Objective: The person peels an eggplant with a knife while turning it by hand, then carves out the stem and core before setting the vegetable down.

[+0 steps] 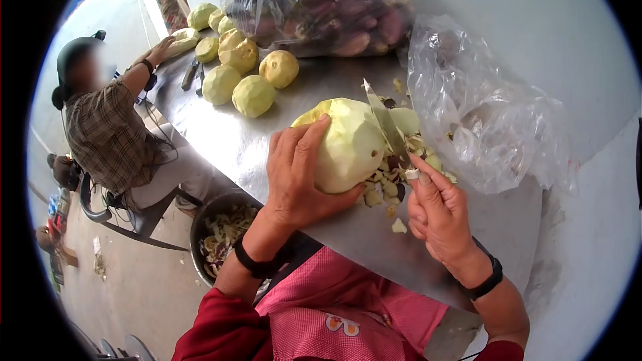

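Note:
A large, round, pale green peeled vegetable (351, 150), which looks like an eggplant, rests on the metal table (461, 241). My left hand (301, 174) holds it from the left, fingers spread over its top and thumb along its lower side. In my right hand (438, 210), a knife (384, 120) is gripped by its pale handle, its blade slanting up and left along the vegetable's right side. A small dark spot shows on the flesh near the blade. Pale and purple peelings (388, 187) lie underneath and to the right.
Several peeled vegetables (254, 95) sit at the table's far left, near another knife (190, 75). Behind stands a plastic bag of purple eggplants (334, 10); a crumpled clear bag (481, 113) lies right. A seated person (107, 127) reaches from the left. Below, a metal bowl (199, 244) holds peelings.

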Available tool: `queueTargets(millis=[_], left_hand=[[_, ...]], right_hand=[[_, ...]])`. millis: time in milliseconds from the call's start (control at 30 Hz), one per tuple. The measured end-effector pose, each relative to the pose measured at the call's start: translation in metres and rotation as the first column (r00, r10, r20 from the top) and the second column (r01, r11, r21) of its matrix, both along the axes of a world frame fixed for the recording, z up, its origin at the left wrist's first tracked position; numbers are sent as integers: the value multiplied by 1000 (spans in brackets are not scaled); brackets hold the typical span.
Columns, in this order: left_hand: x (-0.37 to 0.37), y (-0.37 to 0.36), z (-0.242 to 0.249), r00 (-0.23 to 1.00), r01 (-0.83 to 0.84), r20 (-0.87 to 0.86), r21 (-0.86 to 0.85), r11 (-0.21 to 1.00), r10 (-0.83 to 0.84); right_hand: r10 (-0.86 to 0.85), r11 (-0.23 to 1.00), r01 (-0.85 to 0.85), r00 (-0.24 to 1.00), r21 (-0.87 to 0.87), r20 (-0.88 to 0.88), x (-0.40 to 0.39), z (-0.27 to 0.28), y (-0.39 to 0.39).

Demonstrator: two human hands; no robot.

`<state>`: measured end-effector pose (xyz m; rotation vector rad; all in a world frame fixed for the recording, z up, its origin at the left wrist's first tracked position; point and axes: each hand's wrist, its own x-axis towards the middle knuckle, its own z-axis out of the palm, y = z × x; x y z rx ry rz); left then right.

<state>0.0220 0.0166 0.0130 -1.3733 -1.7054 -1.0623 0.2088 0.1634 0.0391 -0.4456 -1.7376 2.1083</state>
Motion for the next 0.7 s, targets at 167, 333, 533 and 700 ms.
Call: queueTargets(millis=[167, 333, 533, 700], left_hand=[[2, -2, 0, 1000, -21, -1, 3, 1000, 21], [2, -1, -2, 1000, -15, -2, 14, 1000, 15], [-7, -12, -9, 978, -36, 208, 63, 997, 22], [-19, -25, -14, 924, 130, 349, 97, 987, -157]], right_hand=[[-46, 908, 56, 998, 415, -34, -5, -7, 2], [-33, 500, 301, 944, 812, -330, -13, -14, 4], [-240, 625, 236, 965, 744, -104, -11, -29, 15], [-181, 717, 191, 980, 671, -86, -12, -20, 12]])
